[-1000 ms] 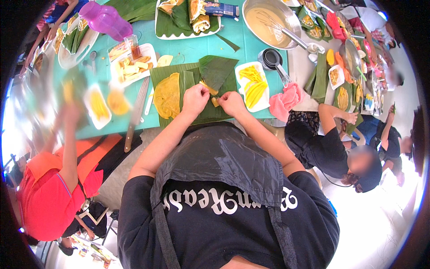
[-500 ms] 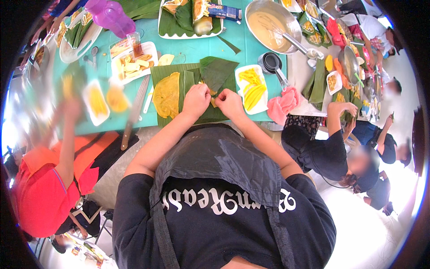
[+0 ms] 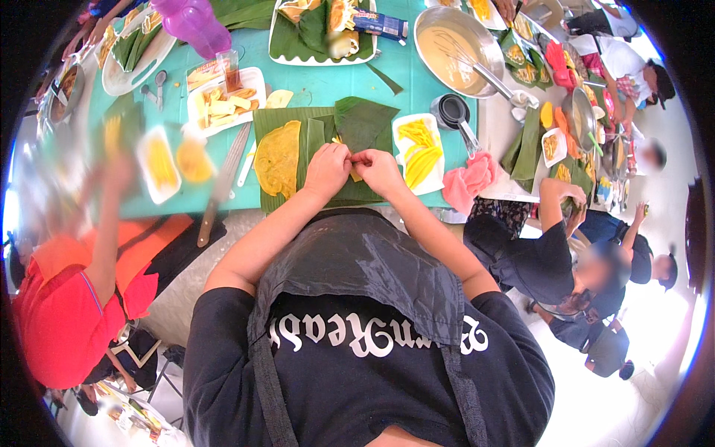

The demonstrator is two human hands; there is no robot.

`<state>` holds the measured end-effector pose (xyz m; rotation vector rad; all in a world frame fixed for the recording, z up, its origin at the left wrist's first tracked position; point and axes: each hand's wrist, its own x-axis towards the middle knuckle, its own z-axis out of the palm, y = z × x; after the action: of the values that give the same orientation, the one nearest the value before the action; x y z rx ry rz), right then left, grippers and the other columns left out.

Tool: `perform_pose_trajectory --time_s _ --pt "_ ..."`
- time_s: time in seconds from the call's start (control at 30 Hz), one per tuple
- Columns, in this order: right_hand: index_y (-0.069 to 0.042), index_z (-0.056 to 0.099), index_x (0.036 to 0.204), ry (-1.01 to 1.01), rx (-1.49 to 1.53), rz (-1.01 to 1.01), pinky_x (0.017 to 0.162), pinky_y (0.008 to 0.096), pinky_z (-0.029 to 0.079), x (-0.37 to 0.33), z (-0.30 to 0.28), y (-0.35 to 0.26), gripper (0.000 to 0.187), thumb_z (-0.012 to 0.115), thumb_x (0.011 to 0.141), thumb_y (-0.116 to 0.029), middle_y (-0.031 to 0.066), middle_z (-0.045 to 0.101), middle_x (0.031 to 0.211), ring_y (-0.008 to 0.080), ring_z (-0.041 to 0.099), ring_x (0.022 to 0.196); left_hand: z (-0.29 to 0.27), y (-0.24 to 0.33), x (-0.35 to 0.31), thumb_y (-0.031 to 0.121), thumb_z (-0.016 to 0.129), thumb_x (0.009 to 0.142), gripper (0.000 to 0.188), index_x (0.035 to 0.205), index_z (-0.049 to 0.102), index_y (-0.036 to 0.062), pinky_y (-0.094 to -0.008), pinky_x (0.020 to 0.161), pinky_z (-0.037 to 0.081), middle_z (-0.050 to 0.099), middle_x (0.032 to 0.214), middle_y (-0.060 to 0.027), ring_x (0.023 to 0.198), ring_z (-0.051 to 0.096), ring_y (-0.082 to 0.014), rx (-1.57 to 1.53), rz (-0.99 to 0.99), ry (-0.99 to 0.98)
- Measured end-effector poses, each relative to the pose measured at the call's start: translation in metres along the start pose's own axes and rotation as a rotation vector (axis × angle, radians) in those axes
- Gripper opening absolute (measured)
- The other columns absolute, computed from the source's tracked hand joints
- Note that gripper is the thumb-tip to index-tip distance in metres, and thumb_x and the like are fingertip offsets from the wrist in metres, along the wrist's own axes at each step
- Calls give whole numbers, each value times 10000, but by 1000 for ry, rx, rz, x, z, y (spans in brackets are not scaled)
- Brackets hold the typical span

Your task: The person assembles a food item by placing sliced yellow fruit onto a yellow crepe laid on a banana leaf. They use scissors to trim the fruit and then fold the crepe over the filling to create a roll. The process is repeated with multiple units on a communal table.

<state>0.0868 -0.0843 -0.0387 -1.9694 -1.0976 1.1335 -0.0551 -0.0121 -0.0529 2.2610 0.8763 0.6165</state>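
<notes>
My left hand (image 3: 328,167) and my right hand (image 3: 378,171) meet fingertip to fingertip over a large banana leaf (image 3: 272,119) on the table. Both are closed in a pinch; what is between the fingertips is mostly hidden. A little yellow food shows just beyond them. Left of my left hand, a flat yellow crepe (image 3: 277,159) lies on the leaf, beside a narrow leaf strip (image 3: 314,138). A darker folded leaf piece (image 3: 365,123) sits beyond my fingers. To the right stands a white tray (image 3: 435,122) of yellow mango strips (image 3: 422,160).
A knife (image 3: 226,176) lies at left, its handle past the table edge. Beyond are a tray of sliced fruit (image 3: 227,104) and a purple bottle (image 3: 192,26). At right are measuring cups (image 3: 450,111), a pink cloth (image 3: 471,181) and a batter bowl (image 3: 447,56). Co-workers stand on both sides.
My right hand has shifted slightly left, so the fingertips of both hands now meet. The crepe and trays stay in place on the table.
</notes>
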Motion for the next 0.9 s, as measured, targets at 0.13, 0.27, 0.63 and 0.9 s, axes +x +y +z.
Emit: perform_pose_trajectory --time_s 0.13,0.27,0.63,0.9 --pt "19 695 964 5 -42 -36 715 312 530 -1 -2 1 196 625 803 -69 144 712 868 184 673 758 -2 1 -1 47 622 736 88 783 548 40 -439 736 478 588 786 -140 817 581 -339 -36 -32 4" --pt "-8 700 943 84 -164 -104 712 336 529 -6 -2 -4 172 634 792 -54 162 691 884 254 673 772 -6 5 -1 60 627 742 74 784 569 43 -433 745 485 611 794 -129 823 592 -328 -85 -93 -1" --pt "-29 688 866 172 -132 -220 766 416 513 -7 1 -3 109 621 790 -70 174 663 864 347 644 837 -3 4 -3 76 648 793 128 902 646 8 -335 668 535 688 806 -122 713 673 -225 -401 -433 -32" --pt "-31 677 885 204 -60 -244 740 413 514 -5 5 7 105 624 808 -80 175 659 858 349 646 819 -5 7 -3 34 630 793 145 936 637 7 -342 697 537 679 856 -134 769 673 -248 -403 -348 -79"
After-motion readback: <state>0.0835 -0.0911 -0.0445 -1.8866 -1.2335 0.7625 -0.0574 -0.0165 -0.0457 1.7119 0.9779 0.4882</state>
